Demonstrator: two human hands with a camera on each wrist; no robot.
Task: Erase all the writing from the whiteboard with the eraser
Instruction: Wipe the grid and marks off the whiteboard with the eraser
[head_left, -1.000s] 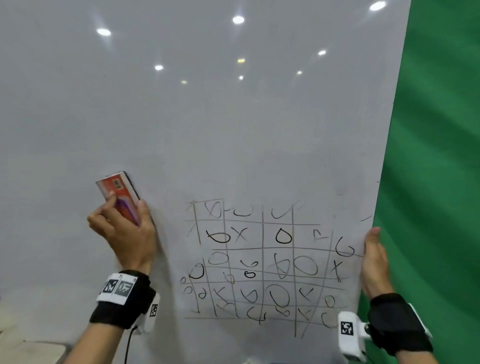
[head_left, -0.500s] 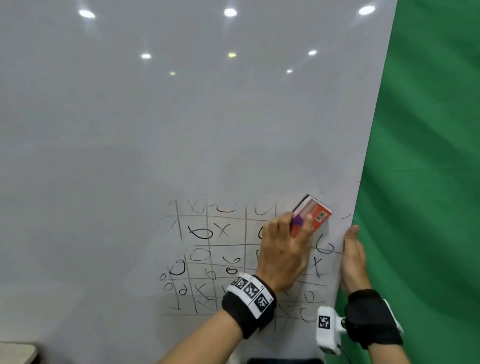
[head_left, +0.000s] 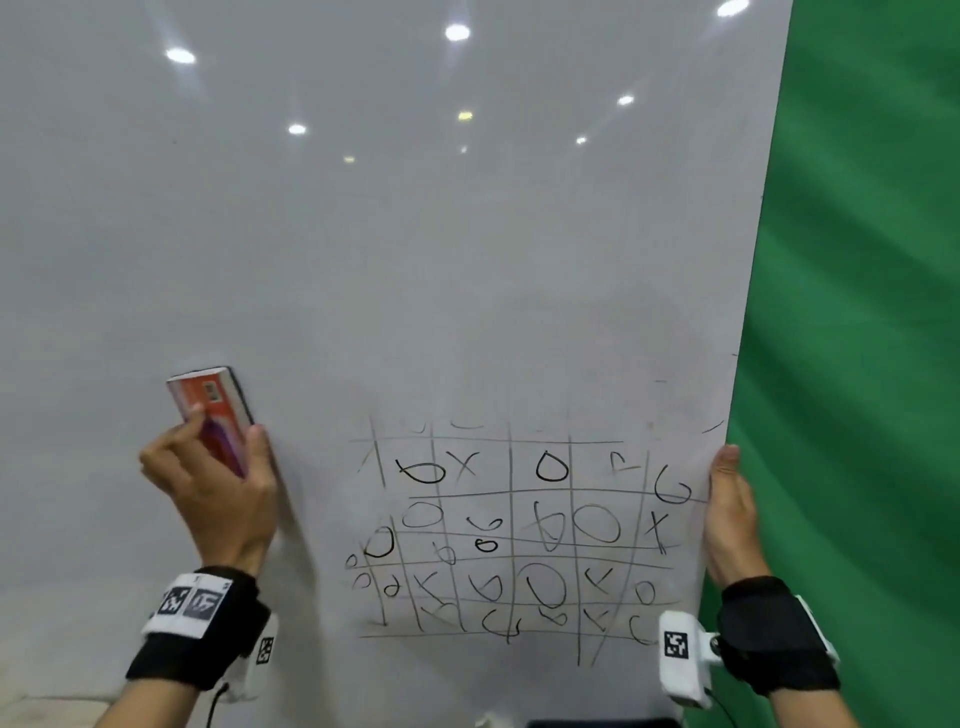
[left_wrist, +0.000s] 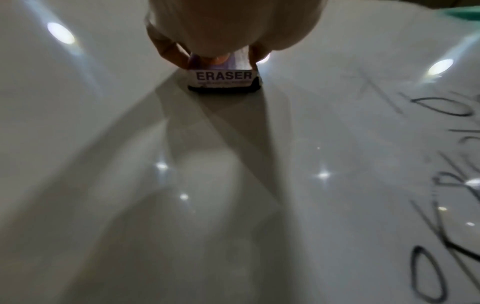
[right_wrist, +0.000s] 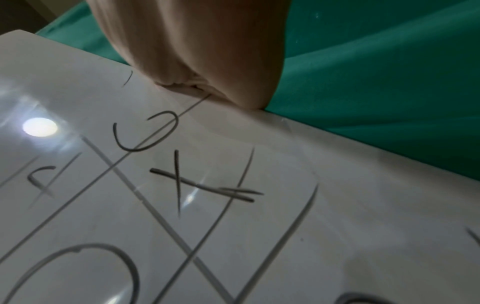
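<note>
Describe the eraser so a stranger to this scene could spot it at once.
Find the big whiteboard beside the green backdrop. Left of its scribbled grid, the left hand grips the eraser: the only orange block, black-felted.

left hand (head_left: 218, 499) raised, grip curled round eraser (head_left: 208, 400) | right hand (head_left: 730, 525) upright, fingers apparently straight
</note>
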